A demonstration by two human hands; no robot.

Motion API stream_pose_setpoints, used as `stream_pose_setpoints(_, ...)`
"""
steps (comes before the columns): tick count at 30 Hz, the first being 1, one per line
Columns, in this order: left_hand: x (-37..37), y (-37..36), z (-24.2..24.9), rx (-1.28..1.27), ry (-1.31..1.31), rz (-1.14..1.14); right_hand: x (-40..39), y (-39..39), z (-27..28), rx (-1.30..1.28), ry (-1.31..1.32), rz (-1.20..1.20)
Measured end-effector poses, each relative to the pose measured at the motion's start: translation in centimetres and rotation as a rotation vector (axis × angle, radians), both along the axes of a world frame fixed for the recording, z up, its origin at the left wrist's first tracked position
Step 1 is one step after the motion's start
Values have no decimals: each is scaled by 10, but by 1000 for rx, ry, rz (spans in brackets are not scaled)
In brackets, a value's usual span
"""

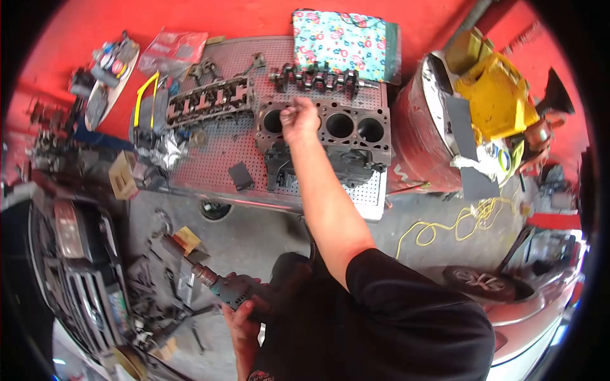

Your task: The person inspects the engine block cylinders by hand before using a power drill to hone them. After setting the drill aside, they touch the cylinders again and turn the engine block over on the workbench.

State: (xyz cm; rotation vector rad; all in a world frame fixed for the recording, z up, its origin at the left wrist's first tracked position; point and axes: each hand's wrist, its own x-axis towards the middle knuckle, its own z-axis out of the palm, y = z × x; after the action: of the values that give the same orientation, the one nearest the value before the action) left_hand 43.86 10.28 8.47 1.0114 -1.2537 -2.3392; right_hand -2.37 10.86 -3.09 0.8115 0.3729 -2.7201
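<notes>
My left hand (pixel 243 320) is wrapped around a power drill (pixel 235 291), held low in front of my body. A dark, thick attachment (pixel 176 247) sticks out past the drill's chuck, pointing up and left. My right hand (pixel 300 120) is over the top face of an engine block (pixel 386 136), with its fingers curled together. Whether anything is between those fingers is hidden. The hand partly covers the cylinder bores on the left side, while two round bores show openly to its right. Behind the block lies a crankshaft (pixel 318 79).
A cylinder head (pixel 210 101) lies left on the perforated metal table (pixel 210 162), near a small dark pad (pixel 240 176). Flowered cloth (pixel 340 41) sits at the back. Right of the table stands a red drum (pixel 422 136); a yellow cord (pixel 438 225) crosses the floor.
</notes>
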Motion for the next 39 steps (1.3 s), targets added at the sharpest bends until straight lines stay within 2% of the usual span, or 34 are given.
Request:
stream_pose_setpoints(5,-30,-31,5,6,10,-96,8,-9,39,78,-50,-68)
stream_pose_setpoints(10,-76,-79,15,-1,22,-226,15,-4,48,52,-91,-91)
stream_pose_setpoints(13,-109,-130,12,-98,38,-434,67,6,82,296,398,217)
stream_pose_setpoints(14,-128,-142,23,-125,44,-481,93,5,105,488,419,341)
stream_pose_setpoints(15,-147,-158,35,-161,12,-555,119,-4,97,611,573,314)
stream_pose_setpoints(16,-165,-173,47,-194,-17,-624,149,-3,111,784,557,358)
stream_pose_setpoints(17,-184,-187,60,-225,-46,-693,169,1,127,811,505,549)
stream_pose_setpoints(18,-206,-198,75,-319,-81,-794,185,-3,147,598,435,582)
stream_pose_setpoints(19,-229,-207,90,-415,-106,-890,199,-20,146,762,466,621)
stream_pose_setpoints(21,-263,-217,115,-537,-130,-1060,196,-52,161,720,658,506)
stream_pose_setpoints(23,-292,-222,129,-602,-86,-1202,177,-75,171,364,446,362)
stream_pose_setpoints(24,-296,-234,131,-471,-36,-1159,169,-80,174,180,344,288)
stream_pose_setpoints(26,-303,-257,134,-208,47,-1077,154,-78,178,26,347,147)
stream_pose_setpoints(29,-296,-251,122,-267,182,-946,140,-80,192,-44,303,-76)
stream_pose_setpoints(30,-294,-269,94,-239,289,-1073,133,-84,193,-72,277,-137)
stream_pose_setpoints(33,-296,-262,96,-551,-18,-1220,125,-84,190,-187,195,-175)
stream_pose_setpoints(37,-314,-243,100,-579,-113,-1228,128,-76,179,-304,95,-152)
stream_pose_setpoints(38,-315,-230,103,-571,-93,-1163,128,-73,173,-323,64,-150)
stream_pose_setpoints(39,-321,-225,109,-523,-167,-1239,128,-73,161,-306,63,-105)
